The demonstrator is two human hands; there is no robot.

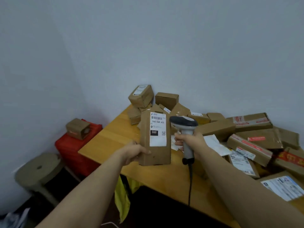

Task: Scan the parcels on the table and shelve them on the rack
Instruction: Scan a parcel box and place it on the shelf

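Two hands are raised over the wooden table (107, 139). A flat brown cardboard parcel (158, 155), creased and matte, is held upright by the left hand (134, 152), thumb and fingers curled round its lower left edge. Above that grip, a white printed label (158, 140) is faced toward the camera. Just right of it, a smooth grey plastic scanner (184, 124) is clasped by the handle in the right hand (195, 142), dark head level with the label. Beyond both grips, boxy taped parcels (217, 129) are heaped.
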